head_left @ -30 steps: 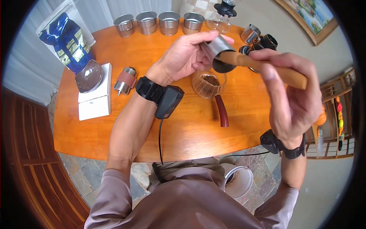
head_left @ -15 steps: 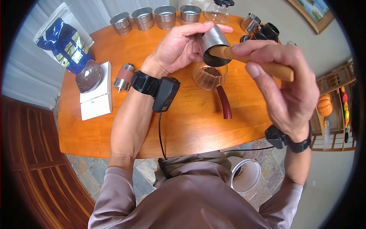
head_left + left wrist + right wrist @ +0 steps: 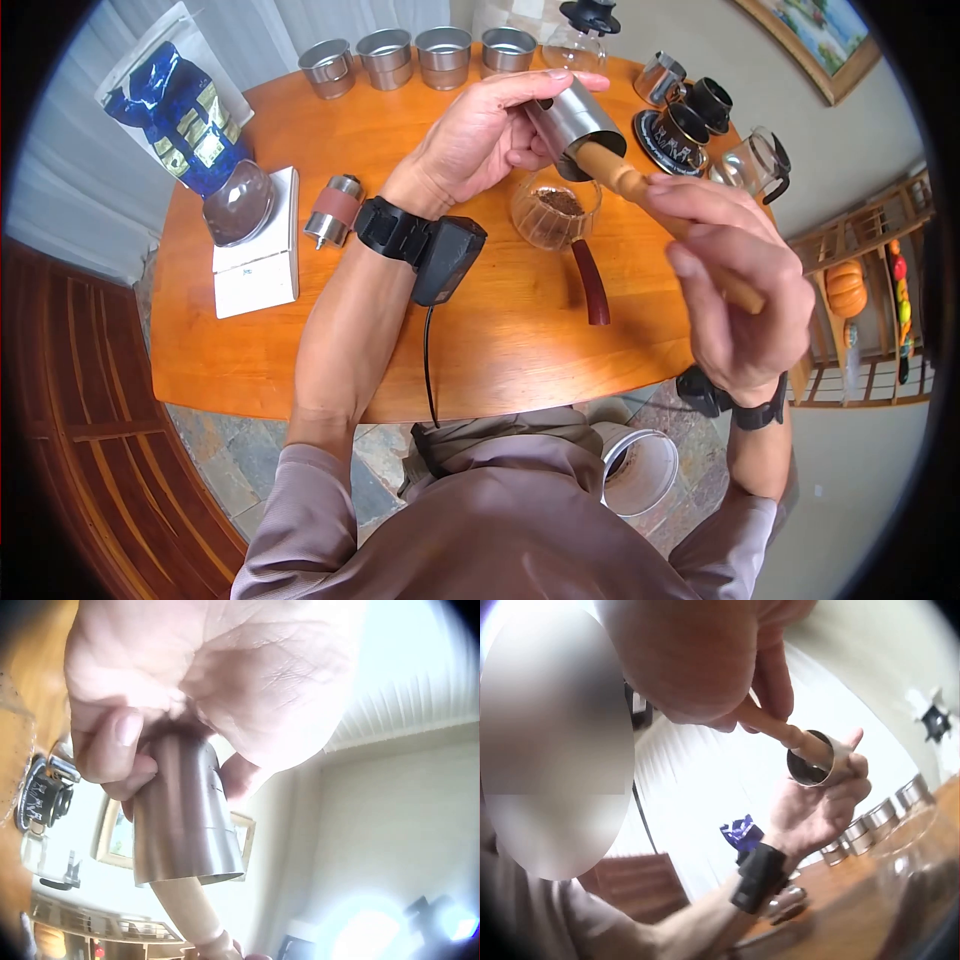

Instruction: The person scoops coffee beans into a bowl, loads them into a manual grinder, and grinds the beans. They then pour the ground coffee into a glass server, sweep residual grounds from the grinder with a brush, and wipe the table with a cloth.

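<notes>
My left hand (image 3: 480, 140) grips a steel cylinder (image 3: 578, 122) held tilted in the air, its open mouth facing down and to the right. A wooden stick (image 3: 625, 180) reaches into that mouth, its tip hidden inside; my right hand (image 3: 745, 285) pinches the stick's other end. Below the cylinder, on the table, stands a ribbed glass pot (image 3: 545, 225) with brown grounds (image 3: 562, 202) inside and a dark red handle (image 3: 590, 285). In the left wrist view the fingers curl round the cylinder (image 3: 184, 817), and the stick (image 3: 191, 911) sticks out of its lower end.
Several steel cups (image 3: 444, 60) line the table's back edge. At left are a blue bag (image 3: 185, 125), a white scale (image 3: 255, 275) with a glass dish (image 3: 240, 203), and a small grinder (image 3: 333, 212). A black cup (image 3: 683, 128) and glass jug (image 3: 745, 165) stand right; a bin (image 3: 640, 475) below.
The stick now slants more steeply, and my right hand has moved lower and a little left. The head view has shifted back and forth. My left hand keeps its grip on the cylinder.
</notes>
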A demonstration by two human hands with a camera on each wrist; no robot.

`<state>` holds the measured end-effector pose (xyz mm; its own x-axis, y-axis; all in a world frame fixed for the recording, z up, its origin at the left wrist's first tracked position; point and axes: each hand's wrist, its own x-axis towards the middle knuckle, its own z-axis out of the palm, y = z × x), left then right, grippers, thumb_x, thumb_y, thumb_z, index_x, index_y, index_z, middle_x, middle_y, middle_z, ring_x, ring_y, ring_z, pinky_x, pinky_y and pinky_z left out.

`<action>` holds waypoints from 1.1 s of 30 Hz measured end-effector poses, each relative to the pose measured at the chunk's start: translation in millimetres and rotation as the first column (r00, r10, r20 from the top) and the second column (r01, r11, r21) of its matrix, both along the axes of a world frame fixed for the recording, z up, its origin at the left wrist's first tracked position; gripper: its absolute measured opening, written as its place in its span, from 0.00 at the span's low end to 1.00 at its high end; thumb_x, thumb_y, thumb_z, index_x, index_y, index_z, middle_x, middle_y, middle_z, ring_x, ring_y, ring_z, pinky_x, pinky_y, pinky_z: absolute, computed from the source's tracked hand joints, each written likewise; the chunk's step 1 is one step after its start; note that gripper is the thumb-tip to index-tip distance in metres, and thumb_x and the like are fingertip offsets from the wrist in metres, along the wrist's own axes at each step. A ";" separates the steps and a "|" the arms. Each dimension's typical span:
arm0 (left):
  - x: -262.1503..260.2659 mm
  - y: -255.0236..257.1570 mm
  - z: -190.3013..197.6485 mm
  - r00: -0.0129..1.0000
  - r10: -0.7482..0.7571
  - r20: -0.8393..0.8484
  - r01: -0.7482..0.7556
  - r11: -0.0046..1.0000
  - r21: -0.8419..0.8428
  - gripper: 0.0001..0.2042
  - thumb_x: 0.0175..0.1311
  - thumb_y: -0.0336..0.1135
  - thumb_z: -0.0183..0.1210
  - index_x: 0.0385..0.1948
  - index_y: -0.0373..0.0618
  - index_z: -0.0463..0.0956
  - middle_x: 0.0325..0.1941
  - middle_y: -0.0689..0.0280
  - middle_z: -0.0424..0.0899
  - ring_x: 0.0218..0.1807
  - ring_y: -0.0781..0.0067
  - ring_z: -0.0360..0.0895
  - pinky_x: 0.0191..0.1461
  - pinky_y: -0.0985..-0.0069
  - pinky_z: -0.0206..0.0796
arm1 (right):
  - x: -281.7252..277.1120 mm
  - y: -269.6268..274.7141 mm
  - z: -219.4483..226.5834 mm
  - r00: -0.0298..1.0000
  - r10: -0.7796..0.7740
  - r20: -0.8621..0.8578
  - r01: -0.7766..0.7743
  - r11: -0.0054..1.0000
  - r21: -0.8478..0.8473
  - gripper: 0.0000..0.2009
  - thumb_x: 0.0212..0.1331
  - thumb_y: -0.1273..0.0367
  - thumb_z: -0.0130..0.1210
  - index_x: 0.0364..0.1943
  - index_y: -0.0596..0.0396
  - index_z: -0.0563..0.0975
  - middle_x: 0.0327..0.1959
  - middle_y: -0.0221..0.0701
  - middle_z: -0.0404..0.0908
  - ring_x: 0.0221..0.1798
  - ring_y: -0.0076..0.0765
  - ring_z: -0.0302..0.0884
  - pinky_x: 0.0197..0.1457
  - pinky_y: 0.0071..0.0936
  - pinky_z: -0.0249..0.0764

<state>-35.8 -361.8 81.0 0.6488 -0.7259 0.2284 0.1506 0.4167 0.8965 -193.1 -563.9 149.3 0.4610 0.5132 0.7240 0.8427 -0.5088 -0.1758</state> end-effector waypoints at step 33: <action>1.8 -1.5 -5.3 0.987 -0.069 -0.144 0.056 0.994 -0.091 0.25 0.78 0.46 0.47 0.67 0.37 0.72 0.46 0.62 0.87 0.44 0.76 0.86 0.49 0.74 0.81 | -17.4 10.5 -14.9 0.997 0.074 0.005 -0.074 0.997 -0.035 0.13 0.59 0.82 0.61 0.44 0.60 0.70 0.44 0.54 0.85 0.48 0.69 0.86 0.49 0.55 0.85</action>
